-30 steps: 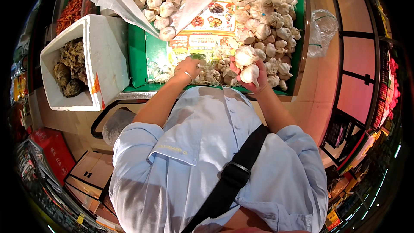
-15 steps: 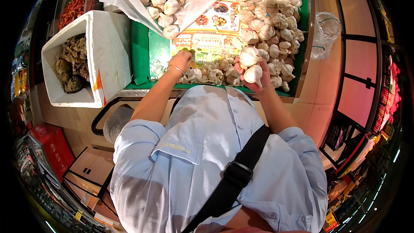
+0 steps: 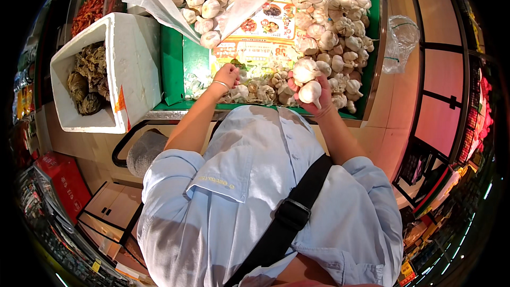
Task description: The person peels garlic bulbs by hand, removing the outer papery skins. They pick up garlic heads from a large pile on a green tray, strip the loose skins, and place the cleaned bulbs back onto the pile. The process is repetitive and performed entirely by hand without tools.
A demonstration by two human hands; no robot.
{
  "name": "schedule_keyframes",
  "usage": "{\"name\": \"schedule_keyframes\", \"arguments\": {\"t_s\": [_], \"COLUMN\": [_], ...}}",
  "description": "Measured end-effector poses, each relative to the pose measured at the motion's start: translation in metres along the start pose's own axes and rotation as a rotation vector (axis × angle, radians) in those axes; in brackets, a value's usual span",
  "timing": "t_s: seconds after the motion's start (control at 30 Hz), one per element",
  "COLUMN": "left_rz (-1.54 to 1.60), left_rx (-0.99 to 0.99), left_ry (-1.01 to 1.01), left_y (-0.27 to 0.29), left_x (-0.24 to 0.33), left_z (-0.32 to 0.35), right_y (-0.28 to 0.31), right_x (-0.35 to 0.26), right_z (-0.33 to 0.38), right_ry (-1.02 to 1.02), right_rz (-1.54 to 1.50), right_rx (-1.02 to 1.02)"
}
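Just right of centre, two garlic bulbs (image 3: 306, 70) rest in the right hand (image 3: 322, 105), fingers curled partway around them. Left of centre, the left hand (image 3: 227, 75) has bunched fingers; whether they grip anything, I cannot tell. One foam box (image 3: 137, 69) stands at left.

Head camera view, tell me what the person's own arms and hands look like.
Loose, light blue fabric shirt sleeves end near the elbows, bare below. The left hand is ungloved, with a thin, silvery bangle at its wrist. The right hand is ungloved too; no band shows at its wrist.
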State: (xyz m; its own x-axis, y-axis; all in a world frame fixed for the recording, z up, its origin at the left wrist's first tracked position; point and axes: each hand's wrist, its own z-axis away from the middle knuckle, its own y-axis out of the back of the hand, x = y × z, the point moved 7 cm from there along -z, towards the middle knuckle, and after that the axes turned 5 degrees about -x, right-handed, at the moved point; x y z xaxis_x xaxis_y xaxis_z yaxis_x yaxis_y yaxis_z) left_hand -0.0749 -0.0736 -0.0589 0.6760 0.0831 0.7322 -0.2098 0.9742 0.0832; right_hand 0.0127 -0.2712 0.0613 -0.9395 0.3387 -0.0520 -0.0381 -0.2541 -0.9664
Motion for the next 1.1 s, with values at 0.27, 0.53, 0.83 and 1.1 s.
{"name": "schedule_keyframes", "arguments": {"t_s": [0.27, 0.53, 0.83, 1.1], "left_rz": [-1.155, -0.724, 0.595, -0.963], "left_rx": [0.041, -0.102, -0.543, -0.154], "left_ry": [-0.294, -0.234, 0.052, -0.305], "left_y": [-0.062, -0.041, -0.034, -0.063], "left_x": [0.023, 0.017, 0.055, 0.039], "left_z": [0.029, 0.004, 0.037, 0.017], "right_y": [0.001, 0.002, 0.003, 0.003], "right_x": [0.001, 0.000, 0.000, 0.002], "right_z": [0.001, 0.003, 0.005, 0.004], "right_ry": [0.011, 0.014, 0.025, 0.008], "right_rz": [0.021, 0.025, 0.022, 0.042], "right_rx": [0.011, 0.009, 0.028, 0.021]}}
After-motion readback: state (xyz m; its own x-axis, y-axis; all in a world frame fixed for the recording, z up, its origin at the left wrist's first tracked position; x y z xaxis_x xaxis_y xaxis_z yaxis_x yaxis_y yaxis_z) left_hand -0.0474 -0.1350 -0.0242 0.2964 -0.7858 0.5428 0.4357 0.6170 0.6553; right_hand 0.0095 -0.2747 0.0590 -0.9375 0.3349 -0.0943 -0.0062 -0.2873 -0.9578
